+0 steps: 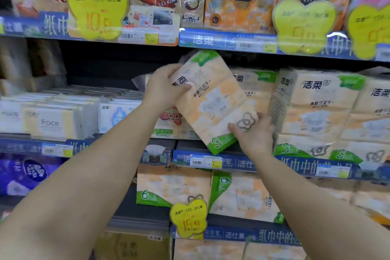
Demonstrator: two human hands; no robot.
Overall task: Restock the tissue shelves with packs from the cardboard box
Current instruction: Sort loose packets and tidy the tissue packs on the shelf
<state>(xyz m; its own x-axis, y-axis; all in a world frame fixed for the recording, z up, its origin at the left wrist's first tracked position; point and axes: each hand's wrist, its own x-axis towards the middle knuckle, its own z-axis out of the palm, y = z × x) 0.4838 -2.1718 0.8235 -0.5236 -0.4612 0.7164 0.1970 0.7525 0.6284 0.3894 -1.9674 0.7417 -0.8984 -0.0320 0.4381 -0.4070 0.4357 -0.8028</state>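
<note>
Tissue pack [213,101], peach w/ green corners, tilted

I see the tilted tissue pack [213,101] at centre in pale orange and white with green corners and a grey flower outline. The stacked packs [320,107] at right share that pattern. Yellow price tags [97,11] carry orange numbers. Shelf strips [228,40] are blue with white lettering. The lower-left pack [31,173] is purple.
</note>
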